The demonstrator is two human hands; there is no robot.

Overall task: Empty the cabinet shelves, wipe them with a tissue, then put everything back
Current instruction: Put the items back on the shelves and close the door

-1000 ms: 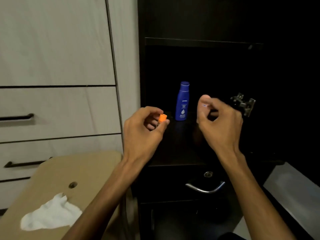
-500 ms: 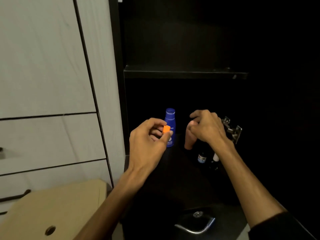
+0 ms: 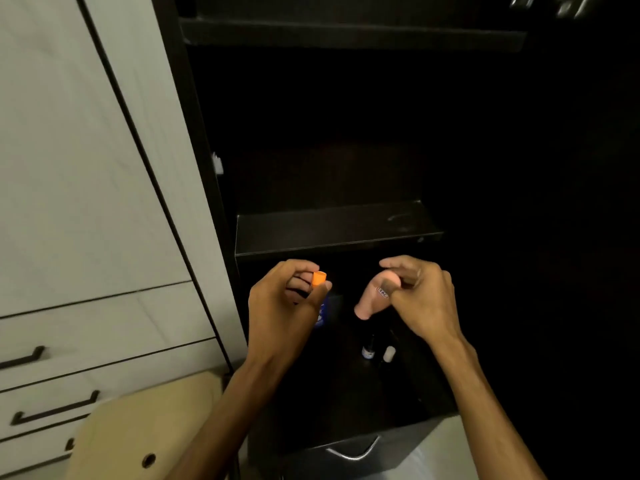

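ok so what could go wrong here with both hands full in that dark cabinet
The right hand holds the pink tube just above two small bottles on the lower shelf; setting it down could knock them over. The left hand pinches a small orange-capped item in front of the blue bottle, which it mostly hides, so a bump could tip it. The dark interior makes placing harder.

The left hand [image 3: 282,303] is covering most of the blue bottle [image 3: 321,311] behind it at 3 o'clock of its palm. The right hand [image 3: 420,299] is hiding the upper end of the pink tube [image 3: 372,299], whose label is reading too small. Darkness is swallowing the two small bottles [image 3: 369,348] at 6 o'clock of the tube. The lower frame edge is cutting off the beige board [image 3: 145,427].
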